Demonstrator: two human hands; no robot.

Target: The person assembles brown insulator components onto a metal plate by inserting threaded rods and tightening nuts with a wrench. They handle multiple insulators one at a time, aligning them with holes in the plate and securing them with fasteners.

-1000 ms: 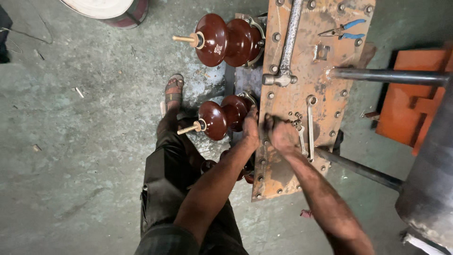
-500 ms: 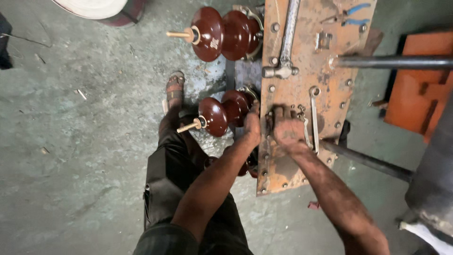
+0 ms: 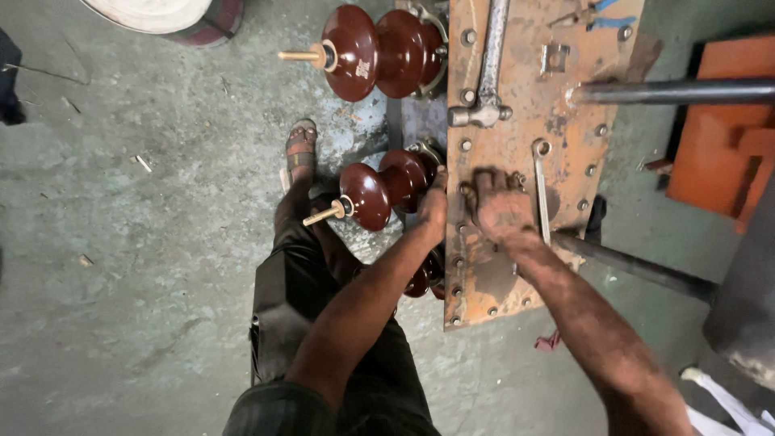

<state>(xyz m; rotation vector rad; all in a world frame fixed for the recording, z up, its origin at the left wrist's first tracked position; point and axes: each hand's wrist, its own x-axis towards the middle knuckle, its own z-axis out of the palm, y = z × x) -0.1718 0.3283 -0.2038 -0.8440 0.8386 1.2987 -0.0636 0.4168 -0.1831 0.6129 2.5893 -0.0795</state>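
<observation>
A rusty orange steel cover plate (image 3: 557, 153) with bolts along its rim lies flat in front of me. My right hand (image 3: 502, 211) presses on the plate near its left edge, fingers curled over a bolt; what it grips is hidden. My left hand (image 3: 433, 211) reaches under the plate's left rim, beside a brown ribbed porcelain insulator (image 3: 386, 190) with a brass stud. A second, larger insulator (image 3: 379, 52) sticks out higher up. A slim ring spanner (image 3: 541, 190) lies on the plate just right of my right hand.
A big socket wrench (image 3: 488, 64) and blue-handled pliers (image 3: 593, 16) rest on the plate's far end. Two dark steel bars (image 3: 670, 91) (image 3: 638, 270) run off to the right, near an orange box (image 3: 718, 137). My sandalled foot (image 3: 300, 153) stands on grey concrete floor.
The view has shifted slightly; both hands stay at the plate's left edge, the right hand working a little at the same bolt.
</observation>
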